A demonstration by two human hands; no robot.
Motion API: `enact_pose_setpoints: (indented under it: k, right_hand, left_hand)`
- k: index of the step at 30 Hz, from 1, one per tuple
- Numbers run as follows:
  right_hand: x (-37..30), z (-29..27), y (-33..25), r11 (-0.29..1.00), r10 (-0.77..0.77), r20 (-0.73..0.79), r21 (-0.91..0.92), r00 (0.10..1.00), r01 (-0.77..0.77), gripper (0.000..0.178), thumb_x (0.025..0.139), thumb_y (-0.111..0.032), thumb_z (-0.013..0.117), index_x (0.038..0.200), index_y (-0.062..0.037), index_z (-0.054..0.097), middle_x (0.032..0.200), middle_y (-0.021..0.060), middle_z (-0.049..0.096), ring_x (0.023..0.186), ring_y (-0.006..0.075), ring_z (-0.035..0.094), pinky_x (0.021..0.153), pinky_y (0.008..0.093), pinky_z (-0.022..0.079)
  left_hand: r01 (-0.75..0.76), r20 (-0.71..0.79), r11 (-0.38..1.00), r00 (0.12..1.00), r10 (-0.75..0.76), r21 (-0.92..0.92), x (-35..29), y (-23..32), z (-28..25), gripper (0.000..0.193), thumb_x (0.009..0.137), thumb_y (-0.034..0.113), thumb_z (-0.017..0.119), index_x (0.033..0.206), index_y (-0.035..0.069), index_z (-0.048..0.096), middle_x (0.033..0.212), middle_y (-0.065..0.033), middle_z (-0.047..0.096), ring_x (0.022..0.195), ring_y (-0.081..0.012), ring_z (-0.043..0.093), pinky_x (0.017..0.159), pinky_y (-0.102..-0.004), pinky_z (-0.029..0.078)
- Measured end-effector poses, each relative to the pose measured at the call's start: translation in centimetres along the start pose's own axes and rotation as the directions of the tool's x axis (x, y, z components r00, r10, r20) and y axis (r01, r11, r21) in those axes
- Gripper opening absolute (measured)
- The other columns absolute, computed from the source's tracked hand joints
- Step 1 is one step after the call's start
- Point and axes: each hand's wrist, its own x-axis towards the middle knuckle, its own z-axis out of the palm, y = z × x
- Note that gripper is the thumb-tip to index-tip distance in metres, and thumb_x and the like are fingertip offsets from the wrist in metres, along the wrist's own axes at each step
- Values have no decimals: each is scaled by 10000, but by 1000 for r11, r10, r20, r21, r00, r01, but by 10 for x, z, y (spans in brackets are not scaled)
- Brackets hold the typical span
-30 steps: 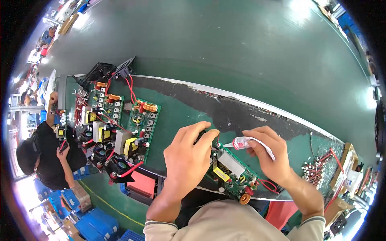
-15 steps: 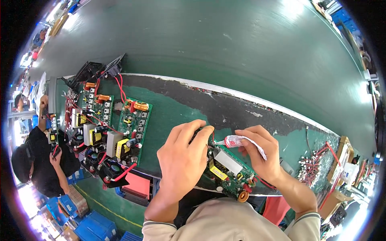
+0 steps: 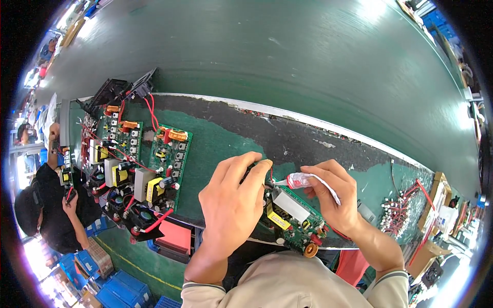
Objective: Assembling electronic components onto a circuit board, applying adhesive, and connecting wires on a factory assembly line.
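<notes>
Lower centre, right hand (image 3: pixel 336 190) pinches a crumpled white-and-red tube (image 3: pixel 303 180); left hand (image 3: pixel 232 187) curled at a green rectangular circuit board (image 3: pixel 298 234), grasp I can't tell.

This looks like an electronics assembly workshop or factory. Uncased circuit boards (image 3: pixel 167 167) crowd the left part of the worn green surface (image 3: pixel 213 138), a further board (image 3: pixel 291 210) sits at its near edge, and a heap of red and white wiring (image 3: pixel 394 215) lies toward its right end. By the left end a co-worker (image 3: pixel 74 220) in black handles a similar unit (image 3: pixel 67 174). Blue crates (image 3: pixel 123 288) stand below, on a green floor (image 3: pixel 131 247) with a yellow line (image 3: pixel 136 266).
</notes>
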Motion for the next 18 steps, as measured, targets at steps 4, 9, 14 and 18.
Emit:
enact_pose_setpoints:
  k: [4,9,14,18]
  right_hand:
    - [0,1,1,1000,-12,-12,-1,1000,12,199,953,25,535,1100,38,669,959,124,609,714,163,648,587,261,535]
    - [1,2,2,997,-59,-7,-55,998,59,198,952,33,532,1096,42,667,949,122,605,707,161,648,579,264,528]
    - [0,3,0,1000,-23,-21,-12,1000,23,195,949,37,534,1090,42,668,949,123,604,703,164,649,584,264,533]
    - [-1,2,0,999,-26,-15,-26,1000,25,195,949,39,534,1090,43,667,953,123,605,702,163,650,585,264,536]
  left_hand:
    - [4,2,1000,1000,-4,-3,-1,0,0,349,709,6,707,1045,96,682,1069,-27,645,964,-233,632,733,-343,542]
    - [2,7,1000,1000,-2,1,0,0,0,348,711,8,705,1047,95,681,1071,-26,644,964,-233,630,731,-343,542]
    - [-1,10,1000,1000,1,2,0,0,-1,350,711,8,705,1049,94,681,1077,-27,643,967,-233,630,731,-343,542]
    - [1,6,1000,1000,-1,-1,0,-1,0,352,710,8,706,1050,93,681,1079,-28,642,970,-235,629,737,-344,542]
